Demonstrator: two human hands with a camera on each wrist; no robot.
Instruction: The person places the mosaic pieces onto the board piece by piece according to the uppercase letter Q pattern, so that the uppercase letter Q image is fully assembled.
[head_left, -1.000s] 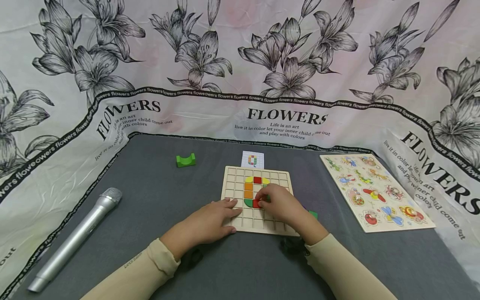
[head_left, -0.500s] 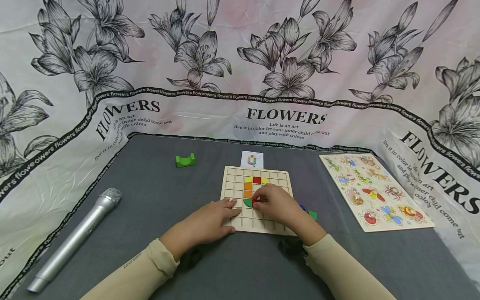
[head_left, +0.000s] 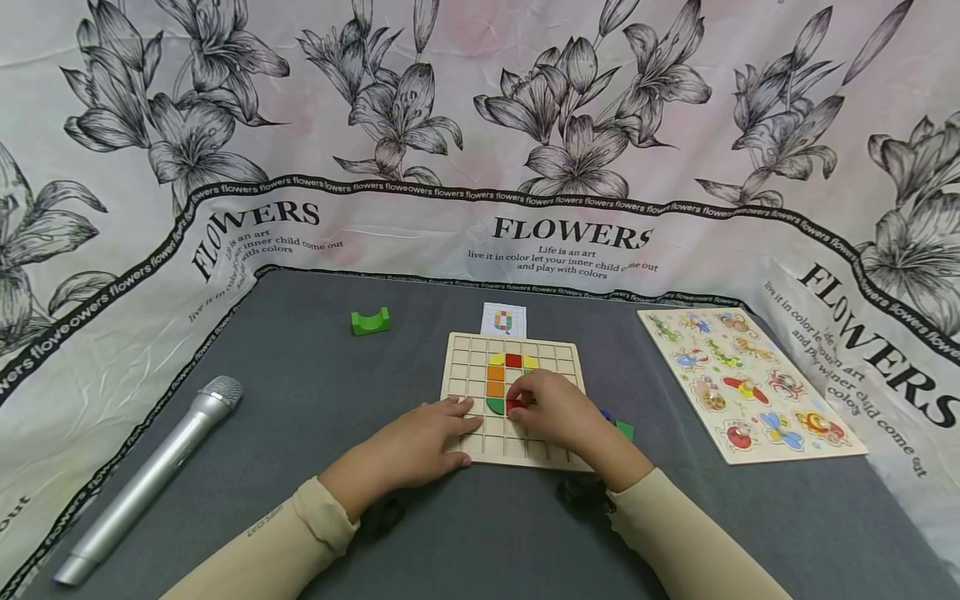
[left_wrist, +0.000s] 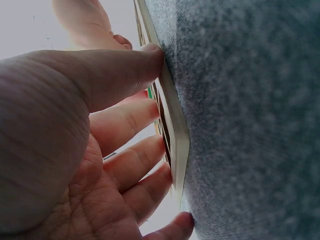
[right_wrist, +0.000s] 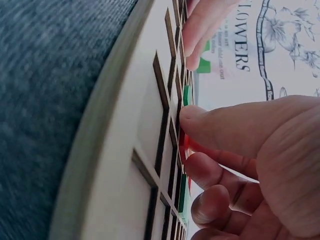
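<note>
In the head view a square wooden grid board (head_left: 491,448) lies mid-table, with yellow, red, orange and green tiles set in a ring. My left hand (head_left: 412,443) rests on the board's left edge, fingers fairly straight; the left wrist view shows its thumb (left_wrist: 150,55) against the rim. Over the ring's lower side, my right hand (head_left: 558,408) pinches a red tile (right_wrist: 183,142) between thumb and forefinger, low in its cell. Green tiles (right_wrist: 187,95) sit on either side of it. Part of the ring is hidden behind the right hand.
A small pattern card (head_left: 504,319) lies behind the board. Blue and green pieces (head_left: 624,430) lie by the right forearm. A green curved block (head_left: 371,321), a silver microphone (head_left: 153,479) and an insect puzzle board (head_left: 750,383) lie farther out. Printed cloth hangs around the table.
My right hand has shifted very slightly left over the red tile, and a blue piece now shows beside its wrist. The left hand keeps its place on the board.
</note>
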